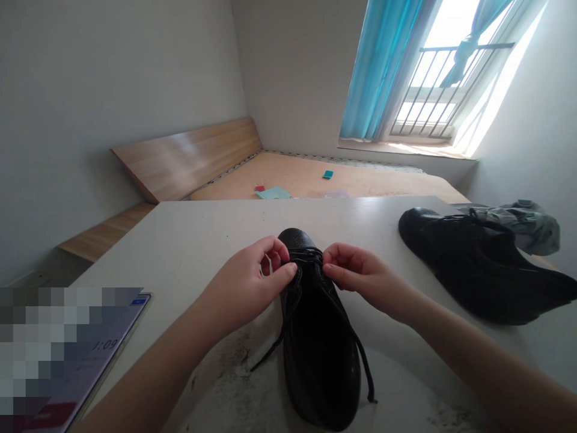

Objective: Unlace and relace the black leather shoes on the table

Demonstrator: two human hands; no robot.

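A black lace-up shoe (300,237) stands on the white table, its toe pointing away from me and its opening towards me. Black shoelaces (309,255) cross over its tongue, and two loose ends hang down along the sides. My left hand (252,276) is at the left row of eyelets, thumb and forefinger closed on the lace there. On the opposite side my right hand (356,273) pinches the lace at the right eyelets. The fingertips partly cover the spots where they grip.
A second black shoe (473,264) lies at the right, with grey crumpled cloth (523,222) behind it. At the left edge is a partly pixelated phone (103,349). Beyond the white table (189,240) stands a bed (297,171) with a wooden headboard (193,156).
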